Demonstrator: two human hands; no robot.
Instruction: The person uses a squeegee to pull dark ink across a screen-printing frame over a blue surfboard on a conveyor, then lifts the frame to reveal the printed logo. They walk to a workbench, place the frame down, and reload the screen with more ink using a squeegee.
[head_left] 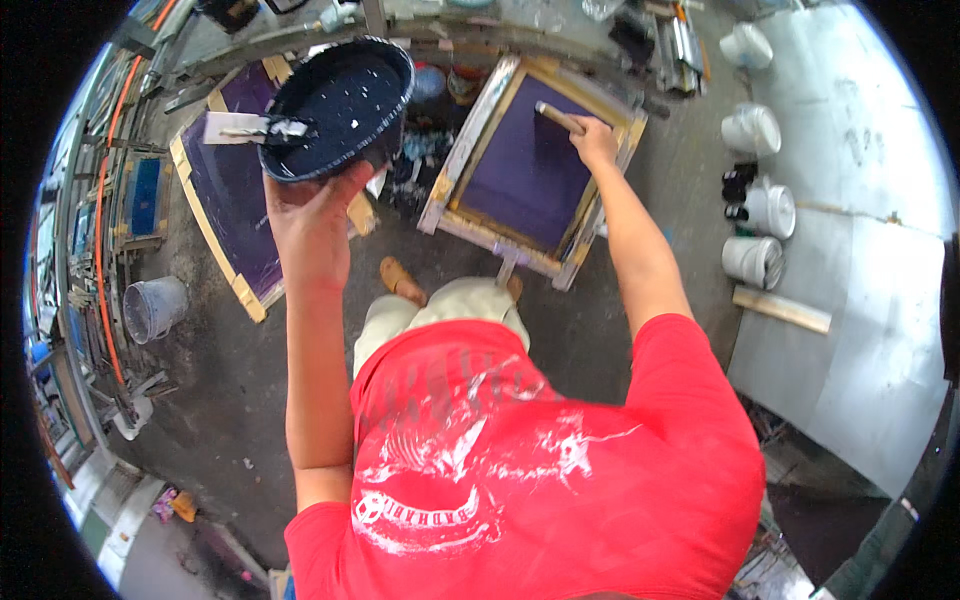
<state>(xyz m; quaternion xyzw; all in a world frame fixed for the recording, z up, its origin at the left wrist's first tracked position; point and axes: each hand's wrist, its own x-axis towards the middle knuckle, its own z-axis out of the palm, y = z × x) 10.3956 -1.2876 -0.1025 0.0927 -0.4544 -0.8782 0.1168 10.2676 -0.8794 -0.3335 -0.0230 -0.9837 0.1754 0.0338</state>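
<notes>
My left hand (318, 205) is closed on the near side of a round black tub (392, 110), holding it up and tilted. Its dark inside is flecked with white. A pale flat-bladed spatula (235, 128), dark with paint at one end, lies across the tub's left rim. In my right hand (595, 143) is a short, light-coloured wooden strip tool (558, 118), gripped over a wooden-framed screen (520, 175) with purple mesh. I cannot tell whether the tool touches the mesh.
Another purple framed screen (222, 195) leans at the left, partly behind the tub. A pale bucket (156, 308) stands on the floor at left. Several white buckets (752, 130) line the right, beside metal sheets (850, 300) and a wooden plank (782, 309). Racks (85, 250) fill the far left.
</notes>
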